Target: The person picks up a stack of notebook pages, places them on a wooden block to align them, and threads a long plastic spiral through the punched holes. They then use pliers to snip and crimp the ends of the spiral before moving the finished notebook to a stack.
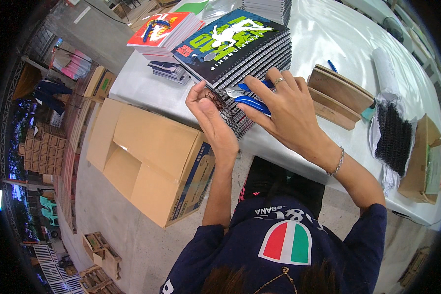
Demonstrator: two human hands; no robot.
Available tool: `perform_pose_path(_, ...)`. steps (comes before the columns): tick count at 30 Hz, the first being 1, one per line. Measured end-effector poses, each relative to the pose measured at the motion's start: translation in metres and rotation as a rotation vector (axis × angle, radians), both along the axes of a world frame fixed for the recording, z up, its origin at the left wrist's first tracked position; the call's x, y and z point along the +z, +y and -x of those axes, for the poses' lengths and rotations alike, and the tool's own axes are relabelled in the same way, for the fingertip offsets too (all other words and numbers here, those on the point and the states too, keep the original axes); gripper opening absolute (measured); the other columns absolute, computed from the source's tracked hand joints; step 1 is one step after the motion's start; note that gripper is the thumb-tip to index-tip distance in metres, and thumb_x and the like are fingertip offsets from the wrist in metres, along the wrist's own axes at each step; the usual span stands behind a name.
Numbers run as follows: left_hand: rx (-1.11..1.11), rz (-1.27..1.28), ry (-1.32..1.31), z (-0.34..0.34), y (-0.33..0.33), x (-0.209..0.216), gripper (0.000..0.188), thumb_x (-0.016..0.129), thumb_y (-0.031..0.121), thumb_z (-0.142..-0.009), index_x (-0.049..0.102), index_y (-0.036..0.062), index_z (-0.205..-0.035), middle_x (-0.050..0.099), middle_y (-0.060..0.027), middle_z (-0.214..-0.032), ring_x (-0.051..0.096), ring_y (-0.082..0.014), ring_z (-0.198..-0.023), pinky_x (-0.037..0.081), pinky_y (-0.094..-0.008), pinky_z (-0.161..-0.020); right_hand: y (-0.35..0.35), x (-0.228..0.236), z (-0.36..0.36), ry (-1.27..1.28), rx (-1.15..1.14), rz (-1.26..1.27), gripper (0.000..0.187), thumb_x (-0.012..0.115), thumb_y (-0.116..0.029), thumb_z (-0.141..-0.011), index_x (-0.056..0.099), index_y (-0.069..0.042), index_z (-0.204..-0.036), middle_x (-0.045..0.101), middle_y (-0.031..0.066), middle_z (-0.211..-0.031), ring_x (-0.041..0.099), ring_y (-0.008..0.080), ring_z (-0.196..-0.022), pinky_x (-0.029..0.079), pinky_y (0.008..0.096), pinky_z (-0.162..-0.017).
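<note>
The person's dark blue shirt [279,240] fills the lower middle of the frame, and both forearms rise from it to the stack of spiral notebooks [240,54] in the upper middle, at the near edge of the white bench [328,29]. The right hand [286,110] holds blue-handled pliers [247,98], fingers closed around the handles, the tool's nose at the wire coils on the stack's side. The left hand [213,117] presses on the same corner, its fingers pinched together on the wire ends. I think the main risk is that the pliers slip off the thin wire and nip the left fingertips, because these sit just beside the nose. The stack is tall and stands at the bench edge, so a strong pull could slide the upper notebooks toward the open cardboard box [152,157] on the floor at centre left. A bag of black coils [394,137] lies at the right, apart from the hands.
</note>
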State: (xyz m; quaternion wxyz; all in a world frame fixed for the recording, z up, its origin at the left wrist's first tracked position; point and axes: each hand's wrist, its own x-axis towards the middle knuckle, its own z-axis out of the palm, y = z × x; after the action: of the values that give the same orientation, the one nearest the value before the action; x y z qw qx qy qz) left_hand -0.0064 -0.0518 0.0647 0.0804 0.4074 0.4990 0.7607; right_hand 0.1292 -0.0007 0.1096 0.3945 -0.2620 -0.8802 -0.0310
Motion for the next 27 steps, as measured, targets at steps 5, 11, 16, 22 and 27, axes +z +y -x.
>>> perform_pose_path(5, 0.038, 0.042, 0.059, -0.004, -0.001, -0.004, 0.033, 0.033, 0.026, -0.106, 0.039, -0.0012, -0.125, 0.045, -0.0142, -0.118, 0.045, -0.0192, -0.107, 0.035, -0.0337, -0.097, 0.004, -0.003, 0.002, -0.062, 0.03, 0.103, 0.032, 0.067, -0.039, -0.085, 0.061, -0.012, -0.101, 0.059, 0.0088, -0.089, 0.057, 0.0253, -0.082, 0.045, 0.0383, -0.07)
perform_pose_path(11, 0.079, 0.069, 0.038, -0.001, -0.002, -0.006, 0.034, 0.034, 0.029, -0.107, 0.039, -0.0001, -0.124, 0.046, -0.0129, -0.117, 0.046, -0.0179, -0.105, 0.037, -0.0324, -0.095, -0.001, -0.005, -0.002, -0.059, 0.026, 0.257, 0.033, 0.066, -0.039, -0.086, 0.062, -0.012, -0.104, 0.058, 0.009, -0.09, 0.057, 0.0269, -0.082, 0.045, 0.0383, -0.071)
perform_pose_path(16, 0.021, -0.04, -0.138, -0.002, 0.003, -0.012, 0.036, 0.032, 0.03, -0.107, 0.037, -0.001, -0.125, 0.044, -0.0152, -0.118, 0.044, -0.02, -0.108, 0.035, -0.0351, -0.098, 0.003, -0.006, -0.01, -0.009, -0.007, 0.029, 0.04, 0.066, -0.042, -0.086, 0.064, -0.012, -0.113, 0.056, 0.0112, -0.099, 0.052, 0.0282, -0.091, 0.041, 0.0406, -0.079)
perform_pose_path(22, 0.024, 0.025, 0.035, -0.006, -0.003, -0.008, 0.034, 0.035, 0.028, -0.106, 0.037, -0.0009, -0.124, 0.044, -0.0142, -0.116, 0.044, -0.0193, -0.105, 0.035, -0.0339, -0.096, 0.002, -0.007, -0.004, -0.003, 0.01, 0.001, 0.037, 0.066, -0.041, -0.085, 0.063, -0.013, -0.109, 0.057, 0.0117, -0.1, 0.053, 0.0271, -0.091, 0.041, 0.0414, -0.079)
perform_pose_path(27, 0.102, 0.1, 0.106, -0.003, -0.003, -0.017, 0.032, 0.036, 0.029, -0.106, 0.041, 0.0011, -0.12, 0.045, -0.0092, -0.114, 0.044, -0.015, -0.105, 0.036, -0.0306, -0.095, 0.002, -0.01, -0.001, -0.13, 0.023, 0.264, 0.033, 0.067, -0.039, -0.085, 0.063, -0.012, -0.103, 0.06, 0.0095, -0.092, 0.056, 0.0251, -0.082, 0.044, 0.0374, -0.072)
